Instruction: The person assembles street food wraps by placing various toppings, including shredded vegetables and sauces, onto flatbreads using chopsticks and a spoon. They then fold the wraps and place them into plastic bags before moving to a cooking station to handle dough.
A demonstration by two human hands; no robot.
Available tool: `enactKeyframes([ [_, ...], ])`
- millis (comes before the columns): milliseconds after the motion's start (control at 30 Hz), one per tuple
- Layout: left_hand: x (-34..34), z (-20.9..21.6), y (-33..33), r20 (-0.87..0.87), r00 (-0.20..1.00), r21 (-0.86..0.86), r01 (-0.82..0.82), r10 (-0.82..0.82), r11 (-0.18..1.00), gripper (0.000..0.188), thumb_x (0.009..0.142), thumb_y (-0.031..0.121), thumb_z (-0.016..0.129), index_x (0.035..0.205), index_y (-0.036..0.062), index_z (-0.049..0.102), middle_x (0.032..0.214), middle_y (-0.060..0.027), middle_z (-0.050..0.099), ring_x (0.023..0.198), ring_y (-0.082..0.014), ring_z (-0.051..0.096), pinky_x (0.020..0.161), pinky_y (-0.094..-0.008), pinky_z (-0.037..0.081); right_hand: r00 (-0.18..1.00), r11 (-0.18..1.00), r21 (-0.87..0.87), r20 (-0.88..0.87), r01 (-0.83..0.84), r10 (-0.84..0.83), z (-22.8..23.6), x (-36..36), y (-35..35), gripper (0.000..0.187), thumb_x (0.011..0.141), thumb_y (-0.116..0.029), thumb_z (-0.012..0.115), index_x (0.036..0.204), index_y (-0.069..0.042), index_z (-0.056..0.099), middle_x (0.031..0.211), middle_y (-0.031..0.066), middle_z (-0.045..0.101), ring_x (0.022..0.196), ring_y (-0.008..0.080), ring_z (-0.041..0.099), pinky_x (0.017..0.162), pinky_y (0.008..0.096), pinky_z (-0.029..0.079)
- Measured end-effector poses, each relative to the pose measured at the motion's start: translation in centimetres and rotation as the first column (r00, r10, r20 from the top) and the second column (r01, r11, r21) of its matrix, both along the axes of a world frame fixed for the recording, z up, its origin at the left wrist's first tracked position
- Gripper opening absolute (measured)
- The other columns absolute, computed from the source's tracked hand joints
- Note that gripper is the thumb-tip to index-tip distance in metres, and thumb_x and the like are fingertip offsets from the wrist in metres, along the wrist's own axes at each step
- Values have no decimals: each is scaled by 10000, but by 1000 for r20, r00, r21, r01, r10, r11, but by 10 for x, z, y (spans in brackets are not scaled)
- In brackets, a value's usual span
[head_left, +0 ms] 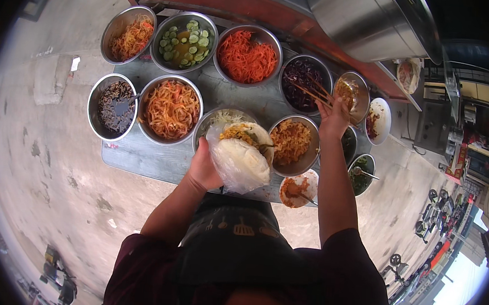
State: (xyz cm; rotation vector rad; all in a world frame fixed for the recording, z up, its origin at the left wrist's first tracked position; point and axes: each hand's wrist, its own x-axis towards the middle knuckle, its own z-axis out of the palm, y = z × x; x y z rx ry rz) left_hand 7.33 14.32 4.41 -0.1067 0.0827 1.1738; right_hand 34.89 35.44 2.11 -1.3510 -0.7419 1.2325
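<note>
My left hand [205,165] is closed round a clear plastic bag with a split flatbread [244,158] in it. Yellow and green filling [240,132] shows in the bread's opening. Behind the bread, a bowl of pale shredded vegetable [227,117] is partly covered. My right hand [336,116] grips a pair of wooden chopsticks [311,91], their tips over a steel bowl of shredded purple cabbage [305,77]. Just beyond my right fingers stands a steel bowl with brownish food [348,93]. Below that hand, to its left, sits a bowl of orange-brown chopped vegetable [292,141].
Steel bowls of shredded carrot [247,53], cucumber slices [185,43], orange strips [172,109] and dark sauce [113,106] crowd the grey table [136,161]. A sauce plate with a spoon [297,190] sits at its near edge. A large steel pot [367,25] stands at far right.
</note>
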Motion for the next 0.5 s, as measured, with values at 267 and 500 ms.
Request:
enactKeyframes([
  [267, 18, 3, 7, -108, 988, -207, 89, -113, 974, 777, 925, 597, 455, 1450, 37, 335, 1426, -173, 457, 1306, -351, 453, 1106, -490, 333, 976, 984, -54, -128, 170, -175, -50, -10, 11, 426, 997, -302, 520, 1119, 107, 515, 1153, 219, 563, 1040, 309, 621, 905, 415, 597],
  [500, 31, -11, 26, -151, 985, -193, 55, -85, 980, 665, 881, 455, 539, 1398, 54, 421, 1356, -170, 530, 1220, -361, 533, 1048, -514, 407, 908, 952, -152, -294, 266, -300, -54, 1, 15, 417, 992, -293, 531, 1100, 110, 515, 1124, 211, 557, 1021, 320, 621, 909, 419, 594],
])
